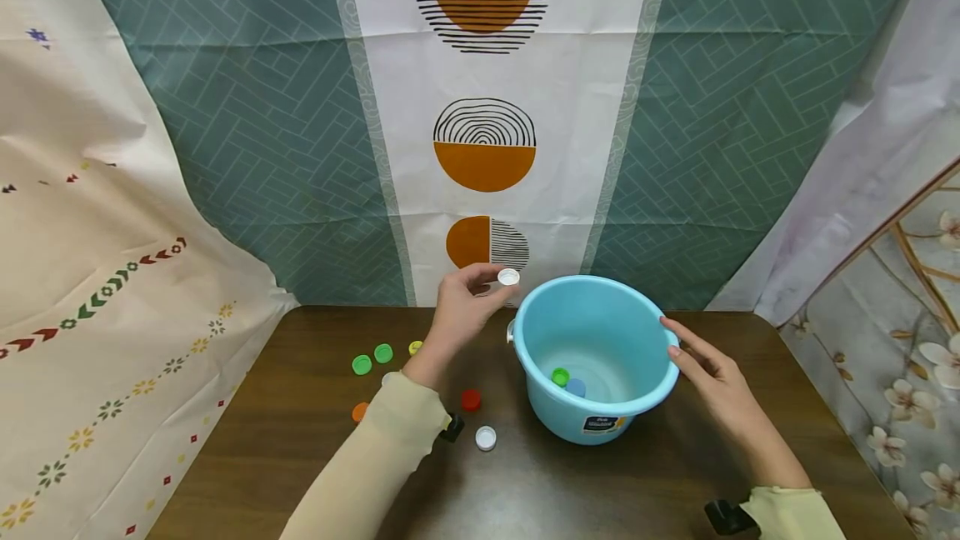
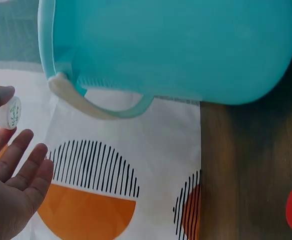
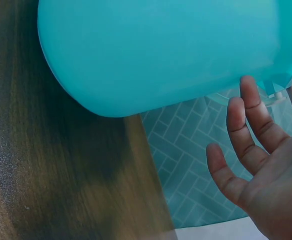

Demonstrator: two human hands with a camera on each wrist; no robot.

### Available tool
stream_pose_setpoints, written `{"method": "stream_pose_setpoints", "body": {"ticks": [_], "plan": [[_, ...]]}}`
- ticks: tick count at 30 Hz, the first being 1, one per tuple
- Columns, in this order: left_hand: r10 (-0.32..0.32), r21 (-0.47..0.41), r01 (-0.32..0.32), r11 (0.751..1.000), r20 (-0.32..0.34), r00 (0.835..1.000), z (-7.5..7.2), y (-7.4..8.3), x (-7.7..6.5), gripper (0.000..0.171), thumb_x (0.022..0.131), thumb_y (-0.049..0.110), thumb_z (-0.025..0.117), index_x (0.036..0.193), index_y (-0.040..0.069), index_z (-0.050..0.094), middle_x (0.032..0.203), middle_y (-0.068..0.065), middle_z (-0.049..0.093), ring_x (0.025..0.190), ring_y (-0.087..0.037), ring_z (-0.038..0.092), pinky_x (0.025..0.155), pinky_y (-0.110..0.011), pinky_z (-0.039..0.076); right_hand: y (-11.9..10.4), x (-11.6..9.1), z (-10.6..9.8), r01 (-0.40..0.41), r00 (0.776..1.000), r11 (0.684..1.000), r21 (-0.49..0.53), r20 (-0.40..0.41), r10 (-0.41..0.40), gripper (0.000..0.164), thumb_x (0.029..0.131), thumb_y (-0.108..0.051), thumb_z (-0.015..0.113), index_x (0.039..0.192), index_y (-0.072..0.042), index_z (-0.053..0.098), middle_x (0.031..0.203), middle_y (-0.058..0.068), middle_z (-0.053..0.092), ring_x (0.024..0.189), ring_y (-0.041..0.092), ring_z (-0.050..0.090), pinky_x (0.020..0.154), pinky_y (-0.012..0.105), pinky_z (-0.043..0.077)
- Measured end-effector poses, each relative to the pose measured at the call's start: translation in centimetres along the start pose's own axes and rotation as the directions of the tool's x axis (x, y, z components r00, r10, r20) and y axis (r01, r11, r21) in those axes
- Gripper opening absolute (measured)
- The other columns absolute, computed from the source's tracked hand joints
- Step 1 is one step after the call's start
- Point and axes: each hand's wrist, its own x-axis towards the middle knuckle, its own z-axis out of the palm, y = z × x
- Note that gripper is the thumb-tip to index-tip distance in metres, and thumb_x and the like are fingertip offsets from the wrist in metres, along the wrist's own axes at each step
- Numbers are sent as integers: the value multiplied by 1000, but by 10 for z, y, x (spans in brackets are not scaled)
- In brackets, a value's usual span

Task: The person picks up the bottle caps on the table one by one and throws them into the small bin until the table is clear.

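My left hand [image 1: 463, 307] is raised just left of the bucket's rim. Between thumb and fingertip it pinches a white bottle cap [image 1: 508, 277], whose flat face with green print shows in the left wrist view. A light blue bucket [image 1: 600, 290] stands upright on the table, a green cap [image 1: 560, 377] and a blue cap [image 1: 575, 387] inside it. At the bucket's right side my right hand [image 1: 716, 377] holds the rim with thumb and forefinger. Its other fingers [image 3: 246, 130] are spread loosely beside the outer wall in the right wrist view.
Left of the bucket, on the brown table [image 1: 300, 440], lie two green caps [image 1: 362, 365], a yellow cap [image 1: 416, 347], an orange cap [image 1: 360, 412], a red cap [image 1: 471, 400] and a white cap [image 1: 485, 438]. Another pale cap is partly hidden by the left arm. Patterned cloth hangs behind.
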Motion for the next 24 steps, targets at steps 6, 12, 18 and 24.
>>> {"method": "stream_pose_setpoints", "body": {"ticks": [6,12,18,24], "plan": [[3,25,-4,1000,26,1000,12,10,1,28,85,27,78,109,16,72,105,6,69,101,-12,63,95,-42,48,0,0,-1,11,1000,1000,9,-3,-11,46,104,-25,50,149,-20,44,142,10,51,109,6,59,85,19,49],[-10,23,9,1000,56,998,24,18,1,34,85,30,78,114,15,72,109,9,68,105,-19,62,95,-44,48,1,1,-1,12,1000,1000,-9,-2,-12,46,104,-25,50,149,-21,44,135,11,57,106,9,61,85,20,49],[17,17,-19,1000,78,997,36,24,4,32,83,29,80,112,17,73,107,11,68,103,-16,63,94,-43,49,1,1,-1,18,1000,1000,7,4,-19,46,104,-24,50,149,-20,43,134,10,57,106,9,61,85,19,49],[22,18,-24,1000,99,995,48,28,6,30,82,29,81,108,17,73,101,12,69,98,-14,64,92,-42,51,0,2,0,26,1000,999,19,-1,-26,46,104,-23,50,149,-20,44,142,5,52,109,5,60,85,18,49]]}}
